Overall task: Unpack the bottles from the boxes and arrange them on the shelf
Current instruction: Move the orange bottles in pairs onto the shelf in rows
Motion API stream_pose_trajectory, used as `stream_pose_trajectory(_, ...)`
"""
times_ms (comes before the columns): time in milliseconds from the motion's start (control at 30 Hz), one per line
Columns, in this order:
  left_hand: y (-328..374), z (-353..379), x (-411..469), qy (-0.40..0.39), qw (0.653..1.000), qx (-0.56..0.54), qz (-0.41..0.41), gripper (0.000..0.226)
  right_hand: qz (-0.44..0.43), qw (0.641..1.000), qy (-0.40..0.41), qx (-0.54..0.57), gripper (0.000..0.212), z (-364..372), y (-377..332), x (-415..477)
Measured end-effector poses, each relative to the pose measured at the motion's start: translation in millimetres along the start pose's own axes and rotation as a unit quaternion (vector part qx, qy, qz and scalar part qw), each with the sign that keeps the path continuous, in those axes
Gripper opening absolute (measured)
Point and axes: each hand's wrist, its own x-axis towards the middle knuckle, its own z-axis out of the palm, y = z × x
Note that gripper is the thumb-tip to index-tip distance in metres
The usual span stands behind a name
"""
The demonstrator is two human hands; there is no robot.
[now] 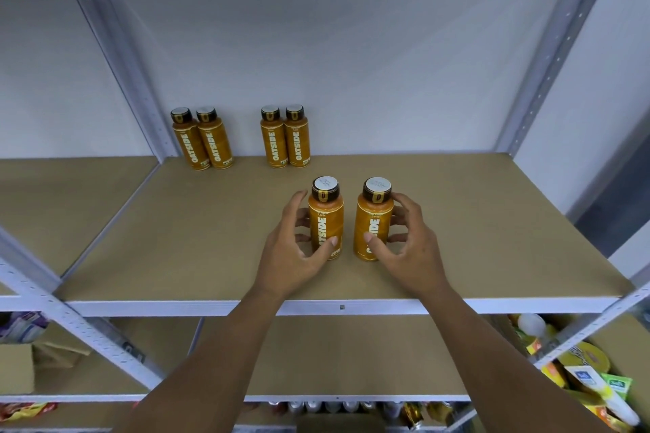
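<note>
Two orange Oatside bottles with dark caps stand upright near the middle of the brown shelf board [176, 242]. My left hand [295, 250] wraps around the left bottle [326, 211], thumb on its front near the base. My right hand [409, 242] grips the right bottle [374, 214] the same way. Both bottles rest on the board, a small gap between them. At the back of the shelf stand two pairs of the same bottles, one pair at the left [202, 139] and one nearer the middle [285, 136].
Grey metal uprights [548, 56] frame the shelf at left and right, with a white wall behind. A lower shelf [316, 355] lies beneath, with a cardboard box [16, 367] at the left and colourful packets [584, 373] at the right. Cans [316, 406] line the level below.
</note>
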Motion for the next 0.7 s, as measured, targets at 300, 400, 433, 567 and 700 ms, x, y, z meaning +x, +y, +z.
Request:
stream_pose_trajectory(300, 7, -2, -3, -0.028, 0.999, 0.035, 0.029, 0.099, -0.018, 0.999, -0.035, 0.001, 0.082, 0, -5, -1)
stream_pose_trajectory(400, 6, -2, -3, -0.028, 0.999, 0.024, 0.023, 0.103, -0.016, 0.999, -0.034, -0.003, 0.085, -1, -6, -2)
stream_pose_trajectory(433, 6, -2, -3, -0.026, 0.999, 0.015, 0.016, 0.105, -0.013, 1.0, -0.028, -0.001, 0.087, -2, -6, -2)
stream_pose_trajectory(567, 11, -10, 1, -0.031, 0.999, -0.008, 0.016, 0.109, -0.004, 1.0, -0.011, 0.015, 0.092, -12, -11, 1)
stream_pose_trajectory(700, 29, -27, 14, -0.079, 0.996, 0.015, 0.042, 0.106, -0.011, 0.999, -0.038, -0.009, 0.094, -30, -26, 12)
